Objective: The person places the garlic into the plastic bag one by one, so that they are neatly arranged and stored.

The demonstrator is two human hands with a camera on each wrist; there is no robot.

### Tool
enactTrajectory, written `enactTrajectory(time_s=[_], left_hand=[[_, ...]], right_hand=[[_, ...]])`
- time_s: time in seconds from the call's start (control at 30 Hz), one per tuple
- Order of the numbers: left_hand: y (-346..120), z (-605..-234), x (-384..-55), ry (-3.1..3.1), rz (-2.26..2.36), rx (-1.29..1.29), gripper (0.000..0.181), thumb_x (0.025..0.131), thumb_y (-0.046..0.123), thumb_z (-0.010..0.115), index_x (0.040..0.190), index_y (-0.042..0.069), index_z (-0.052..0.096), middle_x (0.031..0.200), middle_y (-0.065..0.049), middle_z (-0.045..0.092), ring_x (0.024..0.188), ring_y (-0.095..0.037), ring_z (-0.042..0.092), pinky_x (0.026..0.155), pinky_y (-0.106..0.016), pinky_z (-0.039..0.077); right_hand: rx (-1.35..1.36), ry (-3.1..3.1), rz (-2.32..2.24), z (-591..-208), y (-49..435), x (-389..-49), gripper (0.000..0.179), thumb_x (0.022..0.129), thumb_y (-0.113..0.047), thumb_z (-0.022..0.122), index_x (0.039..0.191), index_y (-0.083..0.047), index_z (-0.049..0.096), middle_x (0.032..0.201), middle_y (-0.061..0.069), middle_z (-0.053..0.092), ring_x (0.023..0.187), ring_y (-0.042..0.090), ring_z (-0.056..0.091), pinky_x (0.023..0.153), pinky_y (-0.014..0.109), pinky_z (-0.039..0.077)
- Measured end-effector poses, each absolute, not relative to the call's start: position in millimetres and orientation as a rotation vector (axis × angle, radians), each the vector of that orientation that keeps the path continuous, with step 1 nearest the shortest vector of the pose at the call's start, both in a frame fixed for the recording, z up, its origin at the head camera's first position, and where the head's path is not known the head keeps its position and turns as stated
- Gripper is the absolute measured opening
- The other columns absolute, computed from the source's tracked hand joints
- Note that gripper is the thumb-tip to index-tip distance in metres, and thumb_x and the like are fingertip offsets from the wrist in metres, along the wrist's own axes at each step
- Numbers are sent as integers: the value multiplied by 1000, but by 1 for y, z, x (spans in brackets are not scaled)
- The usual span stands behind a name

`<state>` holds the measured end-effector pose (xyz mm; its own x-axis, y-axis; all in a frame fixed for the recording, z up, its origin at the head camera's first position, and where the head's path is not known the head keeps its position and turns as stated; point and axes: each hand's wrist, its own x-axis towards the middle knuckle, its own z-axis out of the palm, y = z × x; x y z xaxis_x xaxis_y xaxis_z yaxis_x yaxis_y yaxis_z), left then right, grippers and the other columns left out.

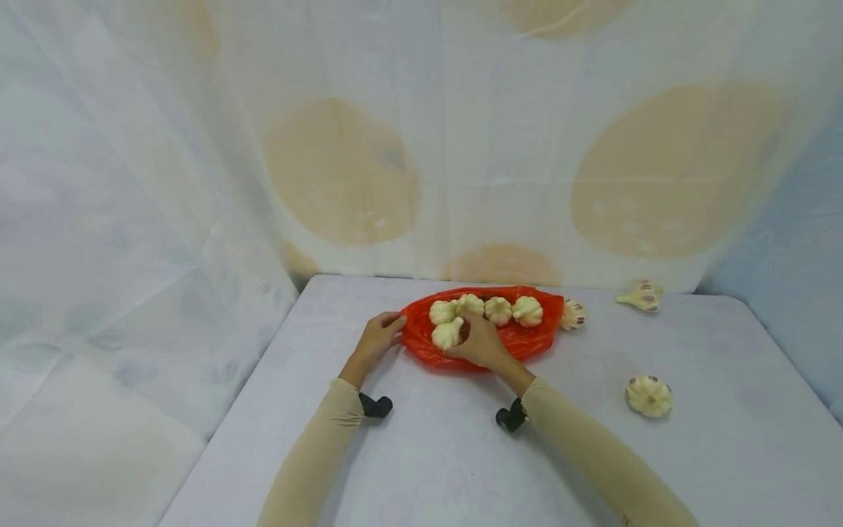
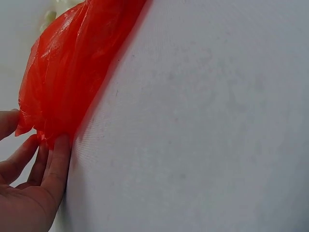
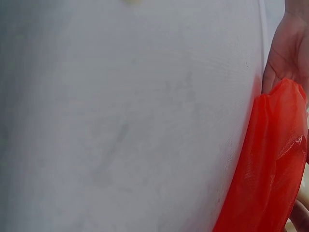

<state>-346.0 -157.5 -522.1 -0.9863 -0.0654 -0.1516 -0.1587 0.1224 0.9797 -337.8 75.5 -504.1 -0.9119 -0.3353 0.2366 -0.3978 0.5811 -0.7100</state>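
Observation:
A red plastic bag (image 1: pixel 527 342) lies spread on the table with its mouth open upward, holding several whitish garlic bulbs (image 1: pixel 527 311). At its left end my left hand (image 1: pixel 378 337) holds the bag's edge; the left wrist view has the thumb and fingers (image 2: pixel 58 164) at the red plastic (image 2: pixel 72 72). Inside the bag's near left part, my right hand (image 1: pixel 484 342) grips a garlic bulb (image 1: pixel 447 334) between thumb and fingers. Most of the right hand is out of its own wrist view, where the bag's side (image 3: pixel 260 169) fills the right edge.
One purple-streaked garlic bulb (image 1: pixel 574 315) lies against the bag's right end. Another garlic bulb (image 1: pixel 642 296) rests near the table's back edge, and a third garlic bulb (image 1: pixel 649 396) sits at the right. A patterned curtain (image 1: pixel 494 183) hangs behind the white table (image 1: pixel 435 454).

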Motion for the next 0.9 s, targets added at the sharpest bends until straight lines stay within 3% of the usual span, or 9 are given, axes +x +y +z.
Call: enactTrajectory(time_s=[0.17, 0.43, 0.57, 0.73, 0.9], left_hand=[[-158, -522, -345, 2295, 2023, -216, 34, 83, 32, 58, 112, 14, 55, 107, -4, 55, 95, -19, 55, 74, -28, 49], [-158, -521, -345, 2301, 2009, -219, 35, 83, 33, 58, 112, 15, 54, 108, -3, 54, 96, -18, 55, 74, -28, 49], [-158, -521, -345, 2309, 2000, -219, 35, 83, 33, 58, 113, 15, 54, 108, -3, 54, 96, -18, 54, 75, -28, 49], [-158, -523, -346, 2297, 2017, -215, 36, 82, 33, 59, 112, 14, 55, 107, -4, 54, 96, -18, 54, 74, -28, 49], [-160, -525, -347, 2276, 2053, -192, 37, 81, 33, 60, 111, 12, 55, 107, -6, 55, 95, -19, 55, 74, -29, 50]], right_hand=[[630, -2724, 1257, -505, 76, -337, 57, 50, -29, 84, 95, -14, 51, 79, 5, 51, 70, 17, 45, 56, 28, 39], [611, -2733, 1254, -500, 79, -334, 80, 50, -27, 84, 119, -8, 49, 107, 1, 53, 92, 21, 49, 78, 32, 42], [598, -2747, 1238, -500, 80, -334, 82, 50, -30, 84, 120, -9, 48, 103, 1, 53, 87, 23, 49, 71, 29, 42], [602, -2735, 1261, -500, 81, -335, 70, 50, -30, 84, 109, -10, 52, 89, 6, 55, 79, 23, 49, 62, 28, 41], [580, -2712, 1297, -499, 84, -334, 72, 49, -32, 84, 110, -9, 53, 93, 4, 56, 85, 22, 51, 69, 30, 44]])
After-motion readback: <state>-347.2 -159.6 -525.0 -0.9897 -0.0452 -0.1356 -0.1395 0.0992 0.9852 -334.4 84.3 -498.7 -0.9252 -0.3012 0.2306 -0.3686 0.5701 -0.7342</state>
